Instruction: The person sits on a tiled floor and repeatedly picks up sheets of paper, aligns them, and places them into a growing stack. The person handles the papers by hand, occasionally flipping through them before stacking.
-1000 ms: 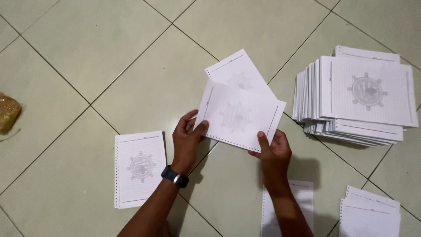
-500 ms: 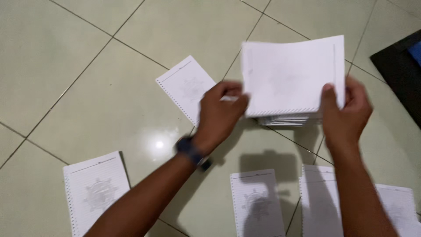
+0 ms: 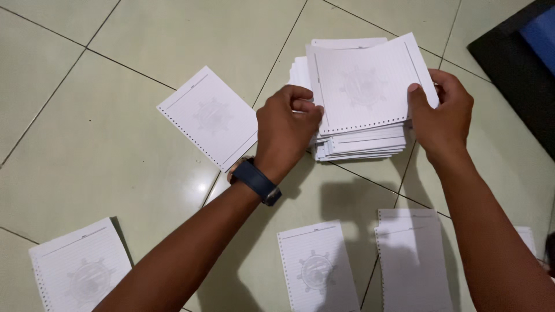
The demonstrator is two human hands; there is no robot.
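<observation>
Both my hands grip one white punched sheet [image 3: 367, 86] with a pale round emblem, held just over a thick stack of the same sheets [image 3: 358, 144] on the tiled floor. My left hand [image 3: 286, 124], with a dark watch on its wrist, pinches the sheet's left edge. My right hand [image 3: 442, 115] pinches its right edge. The sheet hides most of the stack's top.
Loose sheets lie singly on the floor: one at the centre left [image 3: 211, 115], one at the lower left [image 3: 81, 268], two near my forearms [image 3: 315, 268] [image 3: 410, 260]. A dark mat [image 3: 520, 63] fills the upper right corner.
The sheet held up between my hands has come down onto the top of the stack, and the view has shifted to put the stack at the upper centre.
</observation>
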